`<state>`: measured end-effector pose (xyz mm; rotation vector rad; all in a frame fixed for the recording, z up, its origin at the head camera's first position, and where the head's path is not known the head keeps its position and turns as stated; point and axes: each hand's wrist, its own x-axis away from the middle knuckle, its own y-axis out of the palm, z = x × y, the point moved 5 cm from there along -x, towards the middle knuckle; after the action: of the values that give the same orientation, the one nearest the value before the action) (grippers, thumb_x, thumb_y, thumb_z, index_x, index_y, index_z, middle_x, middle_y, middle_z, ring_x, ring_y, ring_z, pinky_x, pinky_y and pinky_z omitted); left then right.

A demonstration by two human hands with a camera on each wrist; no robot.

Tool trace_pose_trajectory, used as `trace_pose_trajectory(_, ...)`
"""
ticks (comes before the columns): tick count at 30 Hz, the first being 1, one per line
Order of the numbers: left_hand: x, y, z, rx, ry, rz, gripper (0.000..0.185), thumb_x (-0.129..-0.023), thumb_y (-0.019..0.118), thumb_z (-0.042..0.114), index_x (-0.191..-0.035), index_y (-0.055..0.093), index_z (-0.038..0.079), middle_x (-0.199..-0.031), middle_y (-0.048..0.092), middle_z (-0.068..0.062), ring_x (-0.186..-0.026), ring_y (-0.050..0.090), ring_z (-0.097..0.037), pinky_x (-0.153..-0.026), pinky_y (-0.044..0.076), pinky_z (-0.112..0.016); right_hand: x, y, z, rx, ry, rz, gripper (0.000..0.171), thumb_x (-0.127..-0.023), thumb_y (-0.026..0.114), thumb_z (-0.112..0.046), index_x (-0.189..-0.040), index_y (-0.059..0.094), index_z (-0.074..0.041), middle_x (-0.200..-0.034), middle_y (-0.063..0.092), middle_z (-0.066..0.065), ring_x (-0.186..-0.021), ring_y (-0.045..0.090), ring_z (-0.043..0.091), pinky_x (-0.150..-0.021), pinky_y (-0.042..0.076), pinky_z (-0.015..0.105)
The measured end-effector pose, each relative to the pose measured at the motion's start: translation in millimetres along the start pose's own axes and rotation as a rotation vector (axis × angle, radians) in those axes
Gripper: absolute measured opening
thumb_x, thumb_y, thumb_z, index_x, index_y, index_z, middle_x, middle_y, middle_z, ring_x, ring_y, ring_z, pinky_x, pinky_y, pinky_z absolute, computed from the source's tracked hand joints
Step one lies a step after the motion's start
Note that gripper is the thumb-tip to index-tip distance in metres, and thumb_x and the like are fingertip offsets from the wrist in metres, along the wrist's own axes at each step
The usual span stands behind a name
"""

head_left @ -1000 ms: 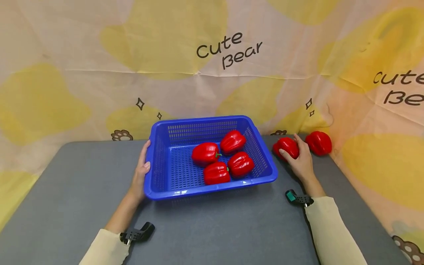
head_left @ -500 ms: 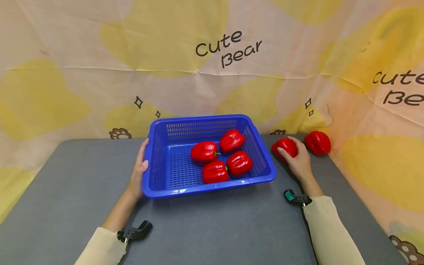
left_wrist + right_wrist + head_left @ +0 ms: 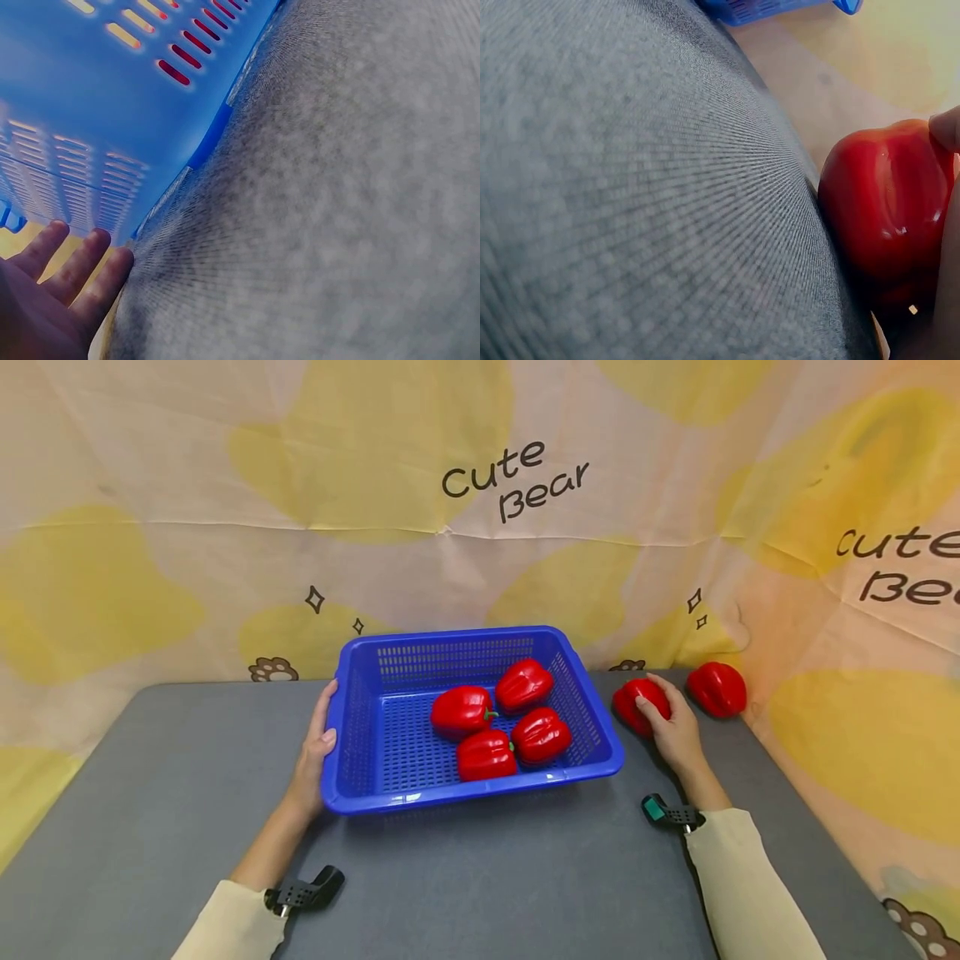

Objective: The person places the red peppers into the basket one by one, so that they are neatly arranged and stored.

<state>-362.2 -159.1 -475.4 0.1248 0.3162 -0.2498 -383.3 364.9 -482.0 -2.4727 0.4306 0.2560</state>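
A blue plastic basket stands mid-table with several red bell peppers in its right half, among them one bell pepper with a green stem. My left hand lies along the basket's left side. Its fingers stretch straight against the outer wall in the left wrist view. To the right of the basket, my right hand grips another red bell pepper, thumb on the near side and fingers at the back. That bell pepper still touches the table as the right wrist view shows it.
One more red bell pepper lies beyond my right hand, at the table's back right corner. A printed cloth hangs along the back and right edges of the grey table.
My right hand's fingers have drawn in over the far side of the bell pepper, which stays about where it was. The left hand and basket hold still apart from slight camera shift.
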Motion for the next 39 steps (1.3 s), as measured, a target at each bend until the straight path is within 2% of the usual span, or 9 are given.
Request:
trace_pose_trajectory(5, 0.2, 0.6, 2.4, -0.015, 0.002, -0.001, 0.068, -0.098, 0.030, 0.030, -0.163, 0.011, 0.027, -0.166, 0.015, -0.015, -0.129, 0.044, -0.021, -0.092, 0.053, -0.023, -0.2, -1.6, -0.1, 0.019, 0.029, 0.042, 0.059, -0.097, 0.061, -0.040, -0.149, 0.046, -0.014, -0.143, 0.052, 0.021, -0.123, 0.050, 0.035, -0.101, 0.043, 0.050)
trace_pose_trajectory(11, -0.8, 2.4, 4.2, -0.008, 0.011, -0.008, 0.068, -0.098, 0.031, 0.030, -0.163, 0.011, 0.027, -0.166, 0.016, -0.014, -0.130, 0.044, -0.022, -0.092, 0.053, -0.023, 0.2, -4.6, 1.0, 0.028, 0.074, 0.092, 0.063, -0.094, 0.065, -0.044, -0.144, 0.045, -0.011, -0.138, 0.052, 0.020, -0.120, 0.049, 0.030, -0.097, 0.043, 0.041)
trace_pose_trajectory(17, -0.8, 2.6, 3.5, -0.003, 0.016, -0.014, 0.068, -0.099, 0.030, 0.029, -0.163, 0.010, 0.025, -0.165, 0.016, -0.016, -0.129, 0.044, -0.022, -0.092, 0.053, -0.024, 2.0, -4.5, 4.1, -0.013, 0.145, 0.105, 0.069, -0.092, 0.066, -0.048, -0.143, 0.039, -0.011, -0.142, 0.051, 0.020, -0.125, 0.048, 0.033, -0.105, 0.043, 0.050)
trace_pose_trajectory(20, -0.3, 2.3, 3.0, -0.006, 0.020, -0.017, 0.067, -0.099, 0.030, 0.030, -0.163, 0.010, 0.025, -0.166, 0.015, -0.016, -0.130, 0.044, -0.022, -0.092, 0.053, -0.024, 2.1, -3.3, 4.3, -0.019, 0.152, 0.099, 0.070, -0.092, 0.065, -0.048, -0.144, 0.037, -0.010, -0.143, 0.050, 0.023, -0.127, 0.048, 0.037, -0.107, 0.042, 0.054)
trace_pose_trajectory(25, 1.5, 1.3, 2.9, -0.005, 0.026, -0.009, 0.067, -0.099, 0.031, 0.030, -0.163, 0.011, 0.025, -0.165, 0.016, -0.015, -0.128, 0.046, -0.020, -0.091, 0.054, -0.024, 0.7, -1.6, 2.5, -0.009, 0.101, 0.081, 0.061, -0.099, 0.056, -0.043, -0.145, 0.038, -0.007, -0.145, 0.049, 0.023, -0.128, 0.048, 0.038, -0.108, 0.039, 0.051)
trace_pose_trajectory(31, 2.5, -0.1, 2.1, -0.021, 0.026, -0.006, 0.067, -0.099, 0.030, 0.032, -0.163, 0.010, 0.026, -0.167, 0.012, -0.017, -0.130, 0.044, -0.019, -0.091, 0.054, -0.023, 0.4, -2.0, 0.1, -0.027, 0.025, 0.051, 0.051, -0.104, 0.043, -0.029, -0.149, 0.040, -0.006, -0.150, 0.044, 0.024, -0.134, 0.042, 0.041, -0.116, 0.029, 0.060)
trace_pose_trajectory(34, 2.2, -0.4, 1.9, -0.032, 0.024, -0.009, 0.067, -0.099, 0.030, 0.033, -0.163, 0.010, 0.027, -0.167, 0.012, -0.017, -0.130, 0.045, -0.021, -0.090, 0.055, -0.023, 2.0, -2.7, 1.5, -0.056, 0.039, 0.066, 0.052, -0.104, 0.045, -0.028, -0.151, 0.040, -0.007, -0.150, 0.045, 0.022, -0.129, 0.044, 0.034, -0.112, 0.034, 0.052)
trace_pose_trajectory(39, 1.4, 0.5, 2.5, -0.033, 0.016, -0.015, 0.067, -0.099, 0.030, 0.033, -0.163, 0.010, 0.029, -0.168, 0.012, -0.015, -0.132, 0.045, -0.020, -0.092, 0.055, -0.024, 7.9, -6.8, 2.4, -0.073, 0.103, 0.142, 0.058, -0.099, 0.059, -0.032, -0.151, 0.043, -0.010, -0.147, 0.051, 0.019, -0.118, 0.047, 0.022, -0.096, 0.037, 0.026)
